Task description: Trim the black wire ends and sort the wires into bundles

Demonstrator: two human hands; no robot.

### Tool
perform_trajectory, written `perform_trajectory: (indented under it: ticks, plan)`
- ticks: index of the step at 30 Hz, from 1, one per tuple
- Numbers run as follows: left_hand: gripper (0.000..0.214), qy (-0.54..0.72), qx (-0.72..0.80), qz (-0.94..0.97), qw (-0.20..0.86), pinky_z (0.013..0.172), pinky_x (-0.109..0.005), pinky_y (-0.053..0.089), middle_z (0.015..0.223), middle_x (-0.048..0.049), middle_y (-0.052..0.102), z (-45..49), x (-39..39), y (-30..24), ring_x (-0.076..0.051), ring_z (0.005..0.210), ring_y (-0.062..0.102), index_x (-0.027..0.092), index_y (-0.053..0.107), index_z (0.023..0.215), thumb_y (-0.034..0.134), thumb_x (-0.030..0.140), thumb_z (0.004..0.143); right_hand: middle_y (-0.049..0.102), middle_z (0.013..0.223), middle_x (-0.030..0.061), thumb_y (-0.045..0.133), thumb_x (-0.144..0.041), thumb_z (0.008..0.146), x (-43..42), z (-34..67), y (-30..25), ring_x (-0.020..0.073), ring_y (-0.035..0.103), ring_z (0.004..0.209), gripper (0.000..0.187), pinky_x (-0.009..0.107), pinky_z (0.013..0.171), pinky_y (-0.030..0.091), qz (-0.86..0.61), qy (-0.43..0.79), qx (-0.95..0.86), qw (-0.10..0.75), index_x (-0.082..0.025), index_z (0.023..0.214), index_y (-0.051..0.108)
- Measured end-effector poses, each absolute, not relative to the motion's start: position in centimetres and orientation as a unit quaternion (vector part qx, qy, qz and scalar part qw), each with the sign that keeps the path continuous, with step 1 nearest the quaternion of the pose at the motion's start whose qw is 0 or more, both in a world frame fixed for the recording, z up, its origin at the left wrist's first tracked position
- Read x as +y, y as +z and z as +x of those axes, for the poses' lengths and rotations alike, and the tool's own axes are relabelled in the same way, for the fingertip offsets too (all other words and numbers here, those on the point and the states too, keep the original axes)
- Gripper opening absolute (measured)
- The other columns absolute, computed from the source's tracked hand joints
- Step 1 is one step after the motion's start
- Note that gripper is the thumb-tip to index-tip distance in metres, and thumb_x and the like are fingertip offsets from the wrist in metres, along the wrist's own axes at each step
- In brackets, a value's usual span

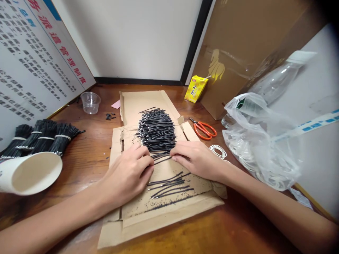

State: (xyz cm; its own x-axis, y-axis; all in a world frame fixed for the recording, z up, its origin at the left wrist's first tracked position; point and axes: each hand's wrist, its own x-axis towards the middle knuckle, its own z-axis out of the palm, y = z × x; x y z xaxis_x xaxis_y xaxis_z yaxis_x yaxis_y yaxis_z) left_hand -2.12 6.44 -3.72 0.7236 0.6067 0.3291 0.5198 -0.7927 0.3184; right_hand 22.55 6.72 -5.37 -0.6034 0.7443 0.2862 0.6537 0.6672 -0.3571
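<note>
A pile of short black wires (156,129) lies on a flattened cardboard sheet (169,211) in the middle of the wooden table. My left hand (129,173) rests on the cardboard just below the pile, fingers curled onto a few black wires. My right hand (193,157) lies opposite it, fingertips pressed together on the same few wires (161,156). Several loose wires (169,185) lie on the cardboard nearer to me, among black crumbs.
Bundled black wires (42,137) with bands lie at the left behind a tipped paper cup (29,173). A clear plastic cup (90,102), orange scissors (203,129), white rubber bands (218,151), a yellow drink carton (196,88), a plastic bag (254,137) and a brown box (246,46) surround the cardboard.
</note>
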Motion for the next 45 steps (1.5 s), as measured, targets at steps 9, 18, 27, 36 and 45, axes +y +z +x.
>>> perform_trajectory:
  ticks: [9,18,27,36,45]
  plan:
    - [0.024,0.173,0.259,0.937,0.158,0.067,-0.033,0.04,0.084,-0.0072,0.056,-1.8,6.5,-3.8,-0.02,0.079,0.046,0.013,0.058,0.081,0.039,0.007,0.096,0.066,0.087,0.0049,0.047,-0.02,0.097,6.8,22.0,-5.5,0.0167,0.06,0.081,0.02,0.028,0.073,0.043,-0.406,0.125,-0.878,0.22,-0.017,0.093,0.066]
    - [0.018,0.252,0.273,0.914,0.162,0.068,-0.032,0.04,0.082,-0.0058,0.057,-2.2,6.2,-3.5,-0.019,0.078,0.047,0.015,0.057,0.085,0.043,0.009,0.094,0.062,0.084,0.0037,0.046,-0.019,0.097,6.7,21.5,-5.4,0.0164,0.056,0.079,0.018,0.028,0.072,0.04,-0.432,0.116,-0.878,0.169,-0.018,0.089,0.063]
    - [0.011,0.262,0.349,0.886,0.156,0.072,-0.033,0.041,0.084,-0.0038,0.058,-2.4,6.8,-4.2,-0.019,0.082,0.051,0.016,0.057,0.087,0.049,0.012,0.094,0.064,0.078,0.0019,0.05,-0.015,0.094,6.2,22.8,-3.6,0.0136,0.055,0.072,0.019,0.026,0.067,0.04,-0.328,0.203,-0.911,0.146,-0.018,0.083,0.065]
    - [0.014,0.206,0.366,0.901,0.107,0.074,-0.037,0.043,0.091,-0.0062,0.058,-2.4,6.8,-4.3,-0.023,0.087,0.051,0.015,0.061,0.093,0.047,0.016,0.097,0.065,0.077,0.0025,0.052,-0.012,0.088,7.0,23.5,-4.9,0.0153,0.057,0.071,0.014,0.026,0.065,0.038,-0.443,0.108,-0.868,0.197,-0.017,0.081,0.063]
    - [0.013,0.201,0.387,0.893,0.109,0.076,-0.038,0.044,0.09,-0.0056,0.058,-2.4,7.0,-4.4,-0.022,0.087,0.052,0.016,0.061,0.091,0.049,0.018,0.096,0.064,0.082,0.0031,0.048,-0.017,0.094,6.7,23.6,-4.2,0.0166,0.055,0.075,0.016,0.028,0.066,0.036,-0.401,0.123,-0.902,0.099,-0.018,0.084,0.061]
